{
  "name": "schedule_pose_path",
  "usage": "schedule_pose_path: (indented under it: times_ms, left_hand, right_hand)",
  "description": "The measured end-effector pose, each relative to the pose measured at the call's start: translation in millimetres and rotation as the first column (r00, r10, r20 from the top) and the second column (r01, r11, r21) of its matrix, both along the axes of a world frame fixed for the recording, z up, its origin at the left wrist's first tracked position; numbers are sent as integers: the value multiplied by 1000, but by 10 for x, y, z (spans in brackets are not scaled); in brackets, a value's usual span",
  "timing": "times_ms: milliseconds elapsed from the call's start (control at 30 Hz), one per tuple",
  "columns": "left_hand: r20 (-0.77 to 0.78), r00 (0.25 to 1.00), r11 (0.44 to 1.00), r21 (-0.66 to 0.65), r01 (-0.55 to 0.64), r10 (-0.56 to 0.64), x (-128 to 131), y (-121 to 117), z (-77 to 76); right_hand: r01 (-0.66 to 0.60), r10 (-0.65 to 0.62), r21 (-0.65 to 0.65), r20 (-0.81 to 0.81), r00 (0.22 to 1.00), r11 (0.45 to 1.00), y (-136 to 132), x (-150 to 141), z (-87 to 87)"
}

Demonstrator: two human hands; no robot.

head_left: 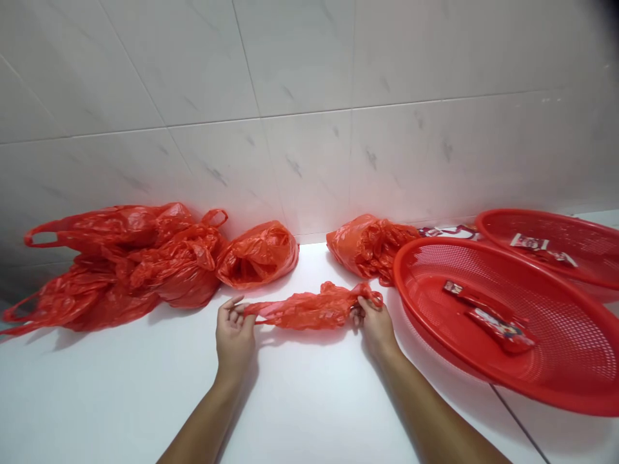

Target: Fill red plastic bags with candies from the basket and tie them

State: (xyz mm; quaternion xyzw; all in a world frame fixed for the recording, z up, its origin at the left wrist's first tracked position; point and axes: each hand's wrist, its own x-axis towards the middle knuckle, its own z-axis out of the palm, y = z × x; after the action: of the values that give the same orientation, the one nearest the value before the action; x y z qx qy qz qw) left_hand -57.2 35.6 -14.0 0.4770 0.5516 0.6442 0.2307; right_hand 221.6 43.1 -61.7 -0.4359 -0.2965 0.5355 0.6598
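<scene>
A crumpled red plastic bag [309, 310] is stretched sideways between my two hands, just above the white surface. My left hand [235, 332] pinches its left end, where the thin handle loops are, with the palm partly turned up. At the other end my right hand [376, 322] grips the bunched plastic between thumb and fingers. Behind it, near the wall, sit an open-mouthed red plastic bag [261, 254] on the left and a bunched red bag [370, 248] on the right.
Several filled red bags [140, 258] are heaped at the left against the tiled wall [309, 161]. On the right stands a red mesh basket [435, 335] with a few wrapped packets [498, 325] inside. A second red basket [580, 235] behind it also holds packets.
</scene>
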Motion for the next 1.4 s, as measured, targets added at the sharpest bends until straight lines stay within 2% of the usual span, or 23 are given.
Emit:
schedule_pose_path:
  times_ms: [67, 100, 167, 233, 300, 433, 500, 567, 633, 733, 800, 833, 867, 900, 933, 967, 1000, 1033, 1067, 1133, 1200, 1300, 1400]
  left_hand:
    - [-237, 967, 974, 221, -41, 94, 9, -112, 15]
    - [-354, 924, 935, 354, -11, 145, 48, -196, 27]
    - [-561, 811, 828, 527, 191, 170, 184, -377, 44]
    - [-757, 654, 757, 431, 490, 7, 355, -510, 40]
    - [-860, 501, 764, 255, 593, -102, 496, -545, 12]
    - [-901, 375, 904, -40, 425, -216, 536, -417, -47]
    - [-908, 300, 927, -190, 323, -291, 481, -376, -48]
    - [-915, 238, 930, -268, 250, -327, 443, -385, -33]
    - [-912, 214, 930, -312, 195, -351, 440, -421, -16]
    - [-884, 220, 909, -383, 162, -412, 471, -467, -1]
    - [-873, 232, 902, -404, 151, -430, 491, -480, 5]
    - [-872, 231, 901, -409, 144, -432, 500, -483, 9]
    - [-871, 224, 899, -414, 142, -437, 509, -486, 15]
    - [-871, 210, 895, -420, 152, -444, 517, -490, 23]
    - [-870, 192, 888, -426, 175, -455, 525, -494, 33]
    - [-868, 172, 878, -428, 213, -465, 532, -499, 44]
    - [-868, 154, 867, -427, 257, -473, 536, -504, 56]
    - [-866, 137, 854, -425, 301, -480, 537, -510, 68]
    - [-865, 122, 842, -426, 333, -486, 532, -514, 81]
    - [-860, 106, 827, -436, 356, -499, 503, -518, 112]
    - [-847, 93, 813, -463, 353, -523, 453, -512, 154]
    - [-816, 84, 768, -497, 404, -572, 350, -484, 241]
    - [-795, 115, 733, -480, 482, -596, 214, -431, 325]
  right_hand:
    - [-5, 5, -23, 5, 1000, 1000, -13, -44, -13]
    - [-9, 9, -34, 6, 1000, 999, -33, -77, -14]
    - [-33, 33, -34, 13, 999, 999, -86, -145, -5]
    - [-64, 64, -19, 26, 998, 998, -141, -193, 18]
    - [-98, 98, 0, 21, 995, 995, -186, -214, 44]
    - [-190, 191, 33, -26, 981, 981, -230, -208, 82]
    - [-208, 208, 28, -8, 978, 978, -223, -198, 91]
    - [-173, 173, 1, 7, 985, 985, -202, -179, 104]
    - [-71, 71, -40, 7, 997, 997, -188, -142, 130]
    - [247, -244, -44, 66, 968, 968, -259, -69, 216]
    - [424, -443, 148, 137, 886, 893, -402, -56, 305]
    - [420, -485, 310, 171, 858, 853, -495, -77, 355]
    - [322, -470, 484, 223, 854, 814, -596, -119, 404]
    - [122, -392, 621, 320, 862, 774, -693, -182, 448]
    - [-141, -270, 675, 466, 843, 724, -778, -262, 483]
    - [-385, -144, 638, 617, 773, 667, -843, -350, 505]
    - [-554, -47, 550, 735, 677, 624, -882, -438, 514]
    - [-632, 8, 463, 803, 596, 621, -892, -513, 508]
    - [-644, 33, 388, 841, 540, 659, -875, -565, 490]
    - [-551, 40, 242, 892, 450, 798, -783, -576, 432]
    - [-415, 82, 55, 949, 304, 908, -662, -472, 377]
    - [-239, 199, -169, 974, 108, 956, -523, -250, 353]
    - [-174, 241, -223, 966, 92, 959, -472, -143, 382]
